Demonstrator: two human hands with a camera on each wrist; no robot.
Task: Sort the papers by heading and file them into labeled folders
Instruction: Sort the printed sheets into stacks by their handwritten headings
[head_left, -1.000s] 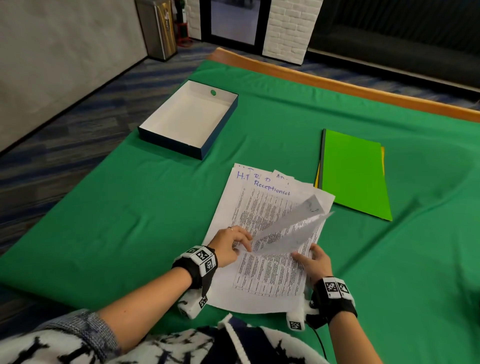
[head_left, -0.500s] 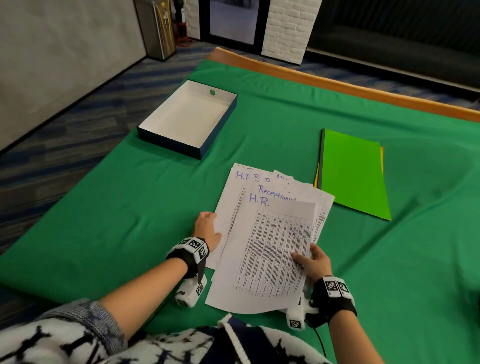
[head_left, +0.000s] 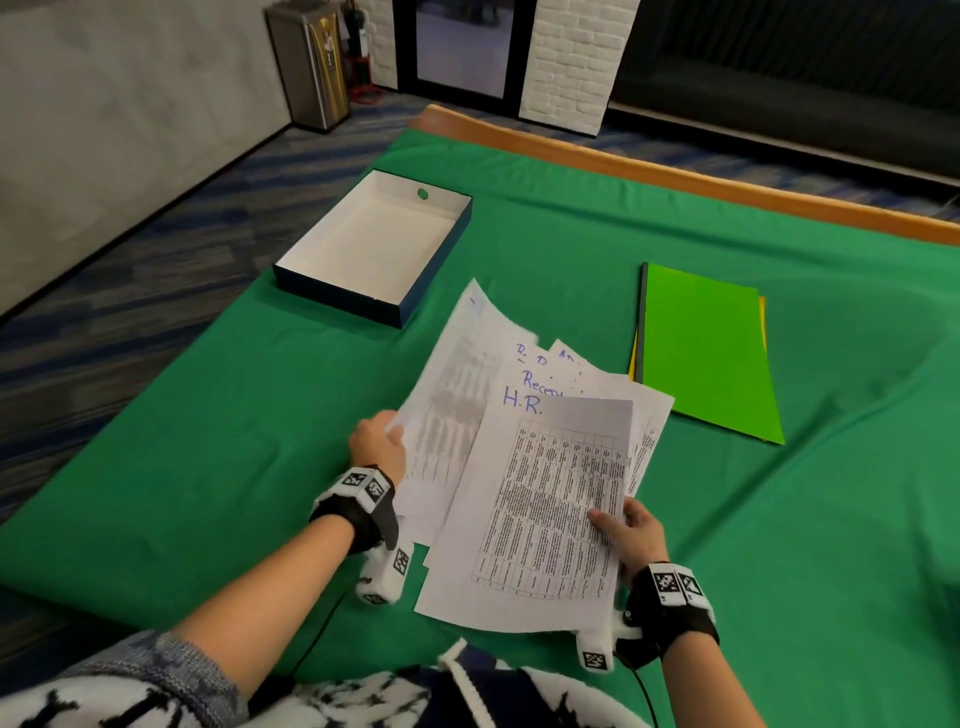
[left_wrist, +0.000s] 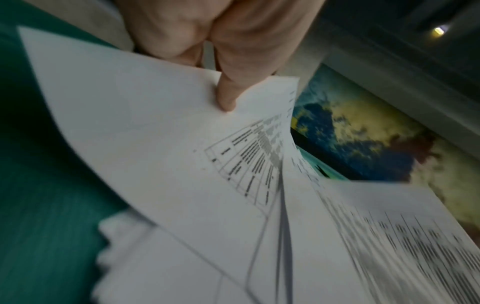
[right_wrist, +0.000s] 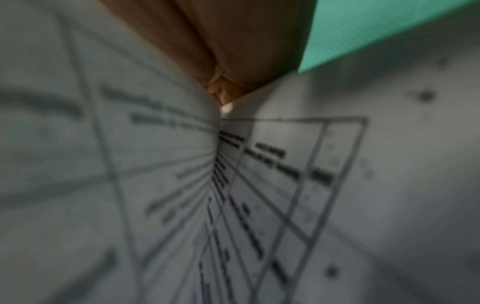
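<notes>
- Right hand (head_left: 631, 535) of ours pinches the top sheet (head_left: 540, 519), headed "H.R.", nearest us.
- Our left hand (head_left: 376, 447) grips a lifted sheet (head_left: 452, 384); only the wrist view shows its thumb (left_wrist: 228, 90) pressing on top.
- Beyond, "Recep…" shows on the stack (head_left: 582, 379); green folders (head_left: 706, 353) lie farther right.

We see bare forearms, each wrist in a black strap (head_left: 363, 519) carrying white blocks printed with black square markers (head_left: 672, 584). A thin black cable (head_left: 644, 691) trails from the right one. The knit top (head_left: 156, 691) is black-and-white patterned.
</notes>
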